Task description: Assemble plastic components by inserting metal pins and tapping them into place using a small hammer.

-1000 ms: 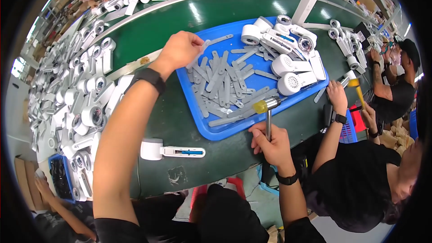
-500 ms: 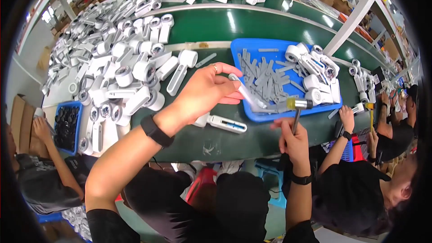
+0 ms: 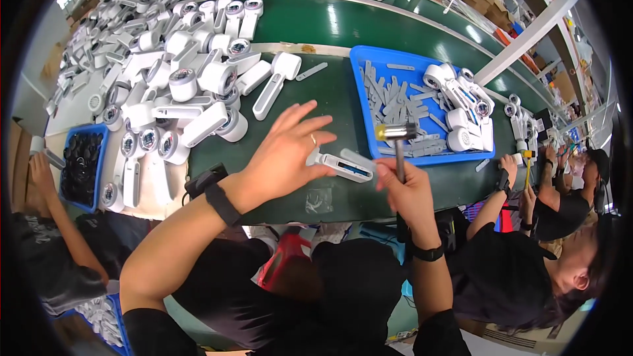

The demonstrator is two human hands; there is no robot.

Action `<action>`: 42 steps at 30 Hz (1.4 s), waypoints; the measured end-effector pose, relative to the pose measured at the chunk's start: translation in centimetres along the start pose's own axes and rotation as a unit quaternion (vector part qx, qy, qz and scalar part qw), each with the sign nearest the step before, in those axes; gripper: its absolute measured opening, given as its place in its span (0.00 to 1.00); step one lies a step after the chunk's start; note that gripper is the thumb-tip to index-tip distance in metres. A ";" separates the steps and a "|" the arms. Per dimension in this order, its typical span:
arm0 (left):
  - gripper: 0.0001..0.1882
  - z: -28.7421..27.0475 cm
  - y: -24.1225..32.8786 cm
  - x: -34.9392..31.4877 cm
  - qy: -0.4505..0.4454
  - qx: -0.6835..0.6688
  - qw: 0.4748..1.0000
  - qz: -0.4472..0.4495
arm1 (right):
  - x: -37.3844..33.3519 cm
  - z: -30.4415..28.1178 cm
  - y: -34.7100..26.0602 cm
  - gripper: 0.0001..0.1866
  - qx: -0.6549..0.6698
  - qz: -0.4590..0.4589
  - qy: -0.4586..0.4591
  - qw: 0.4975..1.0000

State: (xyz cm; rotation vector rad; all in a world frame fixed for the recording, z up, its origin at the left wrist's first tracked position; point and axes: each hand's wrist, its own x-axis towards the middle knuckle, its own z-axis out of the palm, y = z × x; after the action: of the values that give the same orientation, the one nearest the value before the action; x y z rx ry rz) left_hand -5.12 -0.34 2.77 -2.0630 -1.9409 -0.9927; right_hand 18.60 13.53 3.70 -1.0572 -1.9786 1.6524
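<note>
In front of me on the green bench lies a white handheld device (image 3: 348,167), its slotted handle pointing right and its head end hidden behind my left hand. My left hand (image 3: 283,151) is over that end with fingers spread; whether it touches the device I cannot tell. My right hand (image 3: 410,191) is closed around the shaft of a small hammer (image 3: 397,132) with a yellow-tipped head, held upright. A thin grey strip (image 3: 358,161) reaches from its thumb and fingers over the device's handle.
Ahead right sits a blue tray (image 3: 359,79) of grey strips and white devices. White devices (image 3: 181,86) are heaped at left, beside a blue bin of black parts (image 3: 84,166). A co-worker's hand (image 3: 509,166) is at right, another person's hand (image 3: 41,173) at far left.
My left hand has moved down from the tray's near-left corner to the device and its fingers have spread. The strip it held is now at my right hand, which still holds the hammer.
</note>
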 end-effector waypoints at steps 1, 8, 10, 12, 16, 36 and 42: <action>0.33 0.6 -0.5 -0.5 -0.043 -0.052 0.998 -0.014 | 0.2 0.4 0.4 0.12 -0.006 0.007 -0.019 1.000; 0.26 2.6 -1.9 -1.0 -0.095 -0.153 0.982 -0.056 | 1.5 1.4 0.3 0.13 -0.082 0.022 -0.048 0.995; 0.23 3.1 -2.1 -1.2 -0.043 -0.144 0.988 -0.025 | 1.7 1.6 -0.2 0.12 -0.093 0.024 -0.056 0.994; 0.23 3.2 -2.2 -1.3 -0.036 -0.138 0.990 -0.014 | 2.0 1.5 -0.5 0.12 -0.104 0.027 -0.066 0.992; 0.19 3.4 -2.6 -1.5 -0.013 -0.090 0.994 0.062 | 2.8 1.1 0.0 0.11 -0.121 0.009 -0.090 0.989; 0.18 3.7 -2.4 -1.1 0.002 0.027 0.990 0.140 | 2.9 -0.4 1.4 0.19 -0.004 0.169 -0.111 0.979; 0.20 3.8 -2.3 -1.3 0.014 0.019 0.990 0.136 | 3.0 -0.1 2.2 0.22 0.086 0.180 -0.127 0.972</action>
State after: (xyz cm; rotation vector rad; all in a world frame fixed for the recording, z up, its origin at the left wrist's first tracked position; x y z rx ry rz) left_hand -5.84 0.95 -1.63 -2.2024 -1.5953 -0.9104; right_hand 17.38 15.86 1.04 -1.2471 -1.8229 2.2060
